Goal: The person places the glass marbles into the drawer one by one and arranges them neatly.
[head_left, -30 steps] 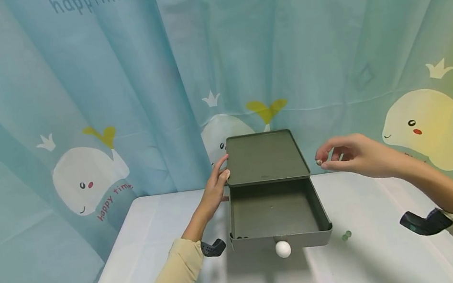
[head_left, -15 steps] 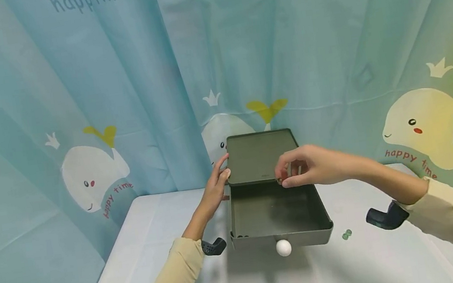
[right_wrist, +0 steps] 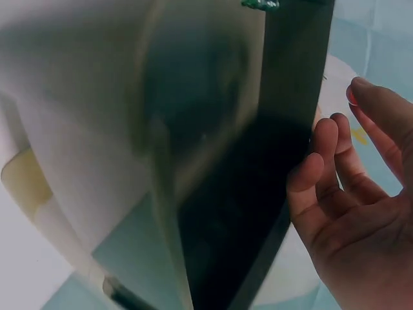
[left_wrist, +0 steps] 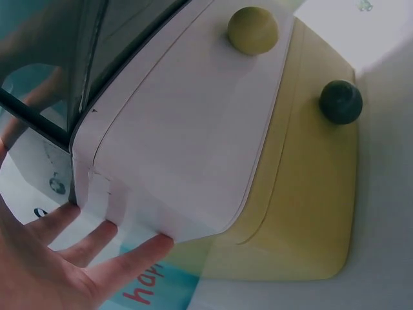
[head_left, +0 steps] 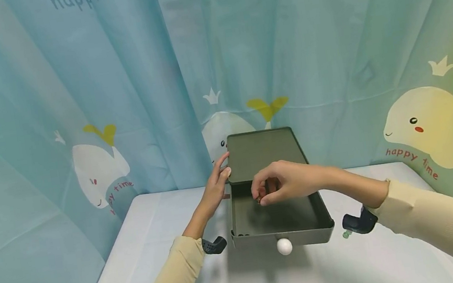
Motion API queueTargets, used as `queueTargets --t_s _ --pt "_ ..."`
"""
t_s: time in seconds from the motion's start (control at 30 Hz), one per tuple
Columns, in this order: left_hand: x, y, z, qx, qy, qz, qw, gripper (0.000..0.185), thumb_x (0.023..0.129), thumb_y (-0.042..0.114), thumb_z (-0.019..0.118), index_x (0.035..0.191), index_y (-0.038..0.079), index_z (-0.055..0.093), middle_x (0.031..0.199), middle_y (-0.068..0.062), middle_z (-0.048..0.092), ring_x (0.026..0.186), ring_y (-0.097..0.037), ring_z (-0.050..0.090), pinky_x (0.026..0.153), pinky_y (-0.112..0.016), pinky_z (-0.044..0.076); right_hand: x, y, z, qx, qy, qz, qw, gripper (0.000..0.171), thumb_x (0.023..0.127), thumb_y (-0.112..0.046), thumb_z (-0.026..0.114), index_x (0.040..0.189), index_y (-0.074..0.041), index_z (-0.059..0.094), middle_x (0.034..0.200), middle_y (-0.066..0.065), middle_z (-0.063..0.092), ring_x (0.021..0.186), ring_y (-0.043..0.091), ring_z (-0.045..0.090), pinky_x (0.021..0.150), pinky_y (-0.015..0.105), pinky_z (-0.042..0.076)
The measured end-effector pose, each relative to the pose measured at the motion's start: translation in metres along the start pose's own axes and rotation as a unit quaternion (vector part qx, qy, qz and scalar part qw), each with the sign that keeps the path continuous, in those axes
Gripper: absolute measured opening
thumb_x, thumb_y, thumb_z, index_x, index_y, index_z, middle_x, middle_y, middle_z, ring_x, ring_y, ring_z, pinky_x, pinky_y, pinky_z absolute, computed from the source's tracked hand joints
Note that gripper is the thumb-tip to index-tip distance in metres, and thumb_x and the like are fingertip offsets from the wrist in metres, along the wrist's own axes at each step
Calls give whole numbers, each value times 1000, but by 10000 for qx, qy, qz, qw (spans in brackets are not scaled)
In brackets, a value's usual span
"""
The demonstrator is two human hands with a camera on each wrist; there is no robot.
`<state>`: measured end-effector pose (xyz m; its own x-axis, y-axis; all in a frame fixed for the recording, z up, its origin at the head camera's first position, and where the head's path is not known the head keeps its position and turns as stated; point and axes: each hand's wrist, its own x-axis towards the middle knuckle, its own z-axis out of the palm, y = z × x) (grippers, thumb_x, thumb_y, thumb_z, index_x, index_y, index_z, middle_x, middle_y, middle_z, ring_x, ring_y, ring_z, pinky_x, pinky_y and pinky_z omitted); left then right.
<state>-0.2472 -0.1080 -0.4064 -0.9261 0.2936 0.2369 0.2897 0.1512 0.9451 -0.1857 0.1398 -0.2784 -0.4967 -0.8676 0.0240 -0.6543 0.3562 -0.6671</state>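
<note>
1. Whale-print curtain behind white tabletop [head_left: 163,247]; open drawer [head_left: 278,214] at centre.
2. Left hand [head_left: 215,186], fingers straight, steadies the drawer's left rear; maintain.
3. Right hand [head_left: 280,183] above the drawer pinches a small bead [head_left: 258,199]; lowering before release should limit bounce.

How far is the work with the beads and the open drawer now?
Done: a few beads lie inside the pulled-out drawer. In hand: the right hand pinches a bead over it; the left hand steadies the box. Left: green beads on the table.
</note>
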Motion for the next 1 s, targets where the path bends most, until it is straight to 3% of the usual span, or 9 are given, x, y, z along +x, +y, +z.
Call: queueTargets --t_s 0.23,0.53,0.8,1.0 --pt "-1 1 0 6 43 -13 10000 53 109 44 41 160 44 28 164 -11 28 147 -35 35 83 -67 55 8 8 13 -123 -234 41 9996 6 95 -14 75 101 -17 74 88 -9 68 69 12 60 64 24 50" --pt "0 1 1 42 16 -13 10000 53 109 43 41 161 43 28 165 -9 27 148 -34 35 84 -65 55 -1 22 19 -119 -352 174 9992 6 95 -14 74 100 -18 73 87 -9 67 65 8 56 63 22 47" --pt "0 1 1 -44 -24 57 10000 54 110 40 40 163 35 28 166 -13 26 147 -39 34 82 -67 55 -7 29 21 -318 -594 271 9974 7 95 -13 74 99 -18 73 85 -10 65 66 5 58 63 23 49" --pt "0 2 0 -53 -6 -11 10000 52 110 42 41 160 43 29 167 -7 24 148 -33 34 83 -66 55 -7 33 25 -579 -665 186 9959 9 94 -10 76 97 -18 72 83 -12 64 65 2 57 63 22 51"
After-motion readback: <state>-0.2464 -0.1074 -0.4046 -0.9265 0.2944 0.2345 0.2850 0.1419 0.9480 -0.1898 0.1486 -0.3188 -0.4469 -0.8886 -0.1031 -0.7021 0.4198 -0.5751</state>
